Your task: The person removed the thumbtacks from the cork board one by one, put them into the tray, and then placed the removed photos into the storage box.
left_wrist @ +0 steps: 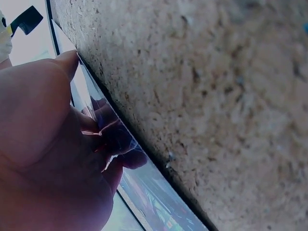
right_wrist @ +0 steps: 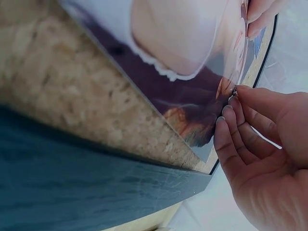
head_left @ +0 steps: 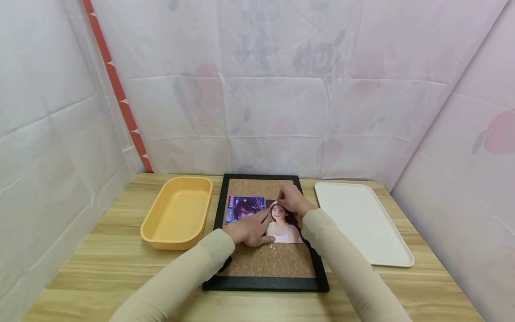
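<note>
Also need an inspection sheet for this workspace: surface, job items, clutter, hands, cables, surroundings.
Surface: wood-grain table.
Job items: black-framed cork board flat on the table; portrait photo on it, purple-blue picture left of that.
Clutter: yellow tray left of the board, white tray right; few pale bits on the cork.
Left hand: lies across both prints.
Right hand: fingertips pinch a tiny item at the portrait's top edge; too small to identify.
Cables: nothing seen.
Surroundings: pale printed sheeting behind and both sides; red strip at rear left.
</note>
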`<action>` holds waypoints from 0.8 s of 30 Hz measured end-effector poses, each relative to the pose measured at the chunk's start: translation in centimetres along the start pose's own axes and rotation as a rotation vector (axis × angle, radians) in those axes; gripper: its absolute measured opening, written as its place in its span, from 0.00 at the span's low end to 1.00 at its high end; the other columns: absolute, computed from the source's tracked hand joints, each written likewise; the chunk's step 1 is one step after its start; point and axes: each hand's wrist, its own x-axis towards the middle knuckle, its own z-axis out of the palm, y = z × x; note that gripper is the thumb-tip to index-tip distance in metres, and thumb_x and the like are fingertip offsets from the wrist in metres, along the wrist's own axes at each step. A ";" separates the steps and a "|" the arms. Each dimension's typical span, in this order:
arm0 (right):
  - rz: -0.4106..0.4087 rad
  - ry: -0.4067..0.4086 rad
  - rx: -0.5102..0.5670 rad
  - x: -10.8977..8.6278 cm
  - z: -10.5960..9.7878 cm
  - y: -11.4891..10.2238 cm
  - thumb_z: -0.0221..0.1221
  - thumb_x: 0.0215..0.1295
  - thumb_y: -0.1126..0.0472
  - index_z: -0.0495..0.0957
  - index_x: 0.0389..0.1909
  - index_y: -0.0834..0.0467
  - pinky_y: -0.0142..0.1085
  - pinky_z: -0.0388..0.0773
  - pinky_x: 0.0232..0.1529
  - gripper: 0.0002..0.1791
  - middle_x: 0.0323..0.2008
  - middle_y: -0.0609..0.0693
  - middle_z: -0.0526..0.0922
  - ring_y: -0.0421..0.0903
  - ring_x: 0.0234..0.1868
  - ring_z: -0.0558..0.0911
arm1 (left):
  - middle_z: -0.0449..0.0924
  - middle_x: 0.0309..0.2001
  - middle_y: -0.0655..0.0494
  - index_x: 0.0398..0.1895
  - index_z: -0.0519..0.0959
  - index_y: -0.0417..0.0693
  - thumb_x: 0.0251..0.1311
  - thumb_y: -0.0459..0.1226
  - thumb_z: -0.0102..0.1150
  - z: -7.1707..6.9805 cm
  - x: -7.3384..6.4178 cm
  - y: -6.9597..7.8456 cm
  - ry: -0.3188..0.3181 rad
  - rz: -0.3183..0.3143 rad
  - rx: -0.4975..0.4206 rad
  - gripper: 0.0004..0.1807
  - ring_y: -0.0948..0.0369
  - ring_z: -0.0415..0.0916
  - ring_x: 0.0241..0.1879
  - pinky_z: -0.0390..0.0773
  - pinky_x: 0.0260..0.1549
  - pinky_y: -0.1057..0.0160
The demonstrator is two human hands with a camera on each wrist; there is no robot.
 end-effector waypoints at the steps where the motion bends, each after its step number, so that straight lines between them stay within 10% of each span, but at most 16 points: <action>1: 0.001 0.000 -0.001 0.0 0.0 0.0 0.65 0.62 0.68 0.88 0.23 0.60 0.38 0.80 0.30 0.09 0.21 0.48 0.86 0.44 0.25 0.81 | 0.38 0.84 0.51 0.84 0.46 0.46 0.76 0.61 0.43 -0.1 -0.1 0.0 0.003 0.002 0.003 0.44 0.56 0.38 0.82 0.53 0.77 0.56; 12: -0.011 0.006 0.000 0.0 -0.1 0.1 0.65 0.62 0.68 0.89 0.23 0.61 0.40 0.81 0.33 0.09 0.21 0.49 0.86 0.45 0.26 0.82 | 0.34 0.84 0.52 0.84 0.44 0.47 0.75 0.62 0.43 1.4 1.6 -0.9 0.008 0.001 0.009 0.46 0.56 0.35 0.82 0.49 0.77 0.54; 24: 0.000 -0.004 0.003 -0.1 -0.2 0.1 0.65 0.63 0.67 0.88 0.23 0.60 0.38 0.80 0.33 0.10 0.21 0.49 0.86 0.44 0.25 0.80 | 0.38 0.84 0.50 0.83 0.46 0.45 0.76 0.60 0.43 -0.4 -0.3 0.2 -0.010 0.001 0.004 0.44 0.56 0.38 0.82 0.51 0.77 0.55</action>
